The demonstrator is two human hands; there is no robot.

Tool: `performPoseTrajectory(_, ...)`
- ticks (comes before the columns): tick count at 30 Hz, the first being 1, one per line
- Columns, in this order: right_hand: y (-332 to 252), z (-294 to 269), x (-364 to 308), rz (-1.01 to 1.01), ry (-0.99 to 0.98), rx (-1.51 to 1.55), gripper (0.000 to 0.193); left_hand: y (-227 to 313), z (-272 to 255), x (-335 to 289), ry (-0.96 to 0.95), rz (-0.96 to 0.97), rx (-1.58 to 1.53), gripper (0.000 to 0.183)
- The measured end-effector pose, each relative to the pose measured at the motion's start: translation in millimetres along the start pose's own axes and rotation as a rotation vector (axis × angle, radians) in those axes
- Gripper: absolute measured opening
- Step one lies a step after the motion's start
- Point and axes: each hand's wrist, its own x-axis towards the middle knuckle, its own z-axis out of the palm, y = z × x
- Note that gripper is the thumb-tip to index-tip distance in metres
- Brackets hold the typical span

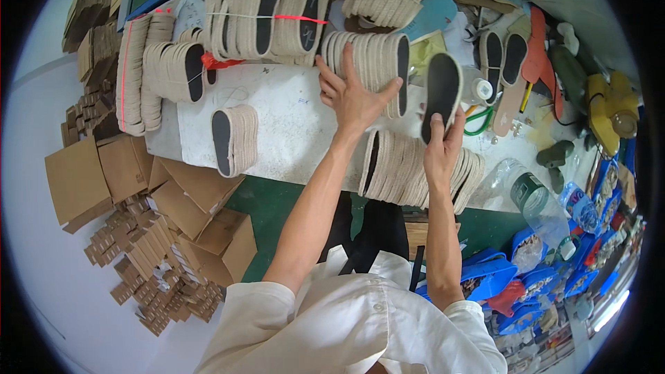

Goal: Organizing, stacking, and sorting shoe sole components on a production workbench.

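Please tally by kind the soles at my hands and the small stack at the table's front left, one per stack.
Single sole in right hand: 1
Stack at left hand, small stack at front left: 2
Total: 3

Open: white tabletop (291, 121), mid-left | rear blocks: string-tied beige rope-sole bundles (239, 7) | left blocks: short black-faced beige rope-sole stack (239, 140) | right-front blocks: beige rope-sole row (398, 166)

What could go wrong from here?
The row of soles at the left hand shows no tie, so it might topple if nudged. The front row, near the edge of the table, could be knocked by the right forearm. The sole in the right hand might bump the clear bottle.
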Motion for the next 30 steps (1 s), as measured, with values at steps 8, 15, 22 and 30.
performPoseTrajectory(8,-22.8,-1.9,-22.8,0.372,-0.113,0.627,0.035,-4.0,1.3,0.4,-0.007,-0.025,0.011,0.13)
performPoseTrajectory(15,-22.0,-2.1,-32.3,0.366,-0.228,0.653,0.042,-13.8,-0.7,-9.5,0.044,0.107,0.059,0.12)
performPoseTrajectory(22,-12.7,6.5,-49.5,0.455,-0.289,0.607,0.046,-36.6,-50.5,-49.6,0.078,0.218,-0.232,0.063)
performPoseTrajectory(30,-0.2,41.3,-101.8,0.264,-0.485,-0.037,0.061,-85.2,-96.9,-124.5,-0.242,-0.159,-0.906,0.029)
